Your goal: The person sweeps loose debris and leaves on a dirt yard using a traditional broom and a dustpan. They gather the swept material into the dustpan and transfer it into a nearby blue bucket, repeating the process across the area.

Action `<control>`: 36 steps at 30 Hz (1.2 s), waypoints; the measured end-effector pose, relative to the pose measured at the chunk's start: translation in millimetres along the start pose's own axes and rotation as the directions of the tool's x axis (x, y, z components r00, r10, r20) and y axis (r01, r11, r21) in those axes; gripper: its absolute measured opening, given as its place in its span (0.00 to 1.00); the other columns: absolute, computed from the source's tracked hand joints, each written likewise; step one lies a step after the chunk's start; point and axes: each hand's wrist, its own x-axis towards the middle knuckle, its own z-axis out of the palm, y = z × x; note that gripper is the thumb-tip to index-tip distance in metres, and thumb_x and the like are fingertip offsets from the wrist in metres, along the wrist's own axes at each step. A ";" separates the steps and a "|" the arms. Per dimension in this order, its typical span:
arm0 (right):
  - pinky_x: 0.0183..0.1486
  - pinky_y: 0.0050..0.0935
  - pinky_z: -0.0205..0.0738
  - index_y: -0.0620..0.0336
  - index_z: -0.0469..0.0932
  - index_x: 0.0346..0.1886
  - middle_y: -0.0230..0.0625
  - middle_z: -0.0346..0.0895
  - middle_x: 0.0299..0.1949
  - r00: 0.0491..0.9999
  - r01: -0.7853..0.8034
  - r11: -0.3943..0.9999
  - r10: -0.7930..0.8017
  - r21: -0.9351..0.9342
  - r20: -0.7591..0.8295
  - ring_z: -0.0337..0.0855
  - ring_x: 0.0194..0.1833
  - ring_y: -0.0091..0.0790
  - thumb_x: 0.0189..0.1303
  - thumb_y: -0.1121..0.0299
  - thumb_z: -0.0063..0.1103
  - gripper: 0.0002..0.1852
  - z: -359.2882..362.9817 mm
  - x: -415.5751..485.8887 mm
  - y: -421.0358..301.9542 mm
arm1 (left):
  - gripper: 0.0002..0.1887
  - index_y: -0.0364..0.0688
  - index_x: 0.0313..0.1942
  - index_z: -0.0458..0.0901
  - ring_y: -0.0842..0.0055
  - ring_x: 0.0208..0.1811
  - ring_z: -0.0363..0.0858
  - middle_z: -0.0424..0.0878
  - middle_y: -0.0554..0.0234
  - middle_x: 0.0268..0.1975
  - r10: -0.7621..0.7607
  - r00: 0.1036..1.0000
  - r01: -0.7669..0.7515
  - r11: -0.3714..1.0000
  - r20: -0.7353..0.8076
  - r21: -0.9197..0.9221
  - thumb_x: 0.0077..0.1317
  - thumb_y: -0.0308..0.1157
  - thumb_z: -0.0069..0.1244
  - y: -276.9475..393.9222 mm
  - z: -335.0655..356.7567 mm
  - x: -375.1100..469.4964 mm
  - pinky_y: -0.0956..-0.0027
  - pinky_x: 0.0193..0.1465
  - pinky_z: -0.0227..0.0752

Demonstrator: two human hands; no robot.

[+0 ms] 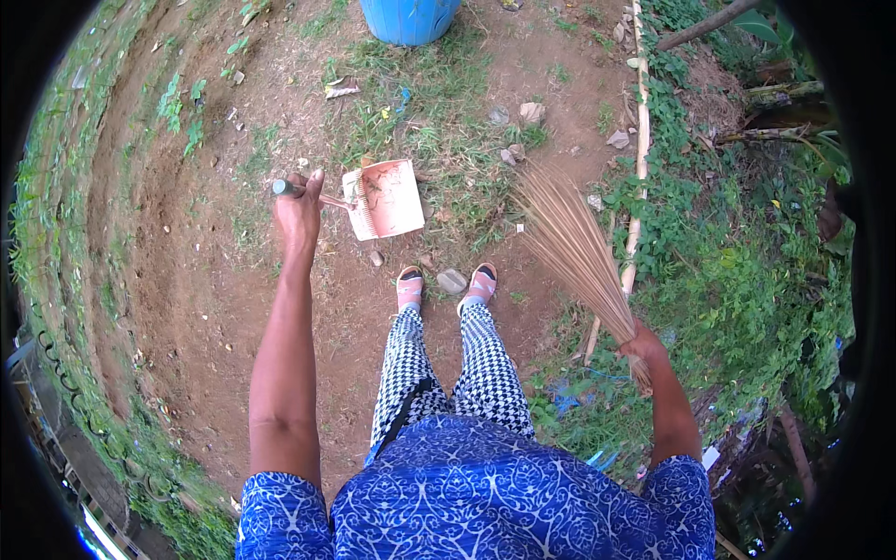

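Note:
My left hand (297,210) grips the upright handle of a dustpan; the handle's green end (282,187) sticks out beyond my fist. Below it, the pale pink dustpan (397,199) rests on the ground with its mouth to the right, a few bits of dry debris lying inside. In my right hand (642,346) is a broom of thin stiff bristles (577,245), held at its bound end. Its bristles fan out forward and to the left, and a gap of grassy soil separates their tips from the dustpan.
A blue plastic tub (409,21) stands ahead at the top edge. Along the right runs a pale wooden pole (640,140) bordering dense green plants (756,280). A grey stone (452,281) lies between my feet. Dry leaves (532,113) and grass clumps dot the soil.

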 end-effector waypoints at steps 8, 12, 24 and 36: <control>0.42 0.33 0.73 0.65 0.71 0.51 0.40 0.78 0.36 0.999 0.015 0.787 -0.037 0.617 0.023 0.79 0.37 0.39 0.32 0.74 0.66 0.33 68.4 -23.9 88.7 | 0.13 0.35 0.30 0.76 0.79 0.27 0.71 0.78 0.61 0.24 0.260 0.955 -0.256 0.965 0.140 -0.050 0.59 0.36 0.57 10.0 55.3 21.6 0.71 0.32 0.67; 0.35 0.36 0.76 0.62 0.67 0.54 0.42 0.77 0.40 0.994 -0.096 0.456 0.093 0.885 0.060 0.80 0.33 0.41 0.38 0.72 0.67 0.33 107.1 -32.7 94.1 | 0.13 0.36 0.31 0.76 0.79 0.28 0.72 0.79 0.61 0.26 0.311 0.936 -0.301 0.950 0.163 -0.086 0.59 0.37 0.57 30.6 70.9 39.1 0.71 0.33 0.67; 0.26 0.29 0.75 0.61 0.74 0.34 0.36 0.76 0.23 0.874 -0.330 0.240 -0.289 0.913 0.391 0.79 0.23 0.31 0.48 0.68 0.65 0.12 127.4 26.0 -232.9 | 0.16 0.38 0.30 0.75 0.68 0.29 0.75 0.79 0.53 0.27 0.330 0.854 -0.397 0.913 0.401 0.094 0.57 0.42 0.58 47.4 151.0 110.3 0.65 0.37 0.69; 0.27 0.27 0.75 0.60 0.59 0.58 0.34 0.74 0.27 0.866 -0.307 0.083 -0.388 0.948 0.314 0.78 0.25 0.28 0.50 0.75 0.63 0.31 112.2 -26.2 -379.4 | 0.17 0.38 0.31 0.74 0.72 0.29 0.74 0.78 0.56 0.25 0.287 0.795 -0.352 0.936 0.534 0.022 0.57 0.43 0.57 -10.2 117.7 219.2 0.66 0.35 0.69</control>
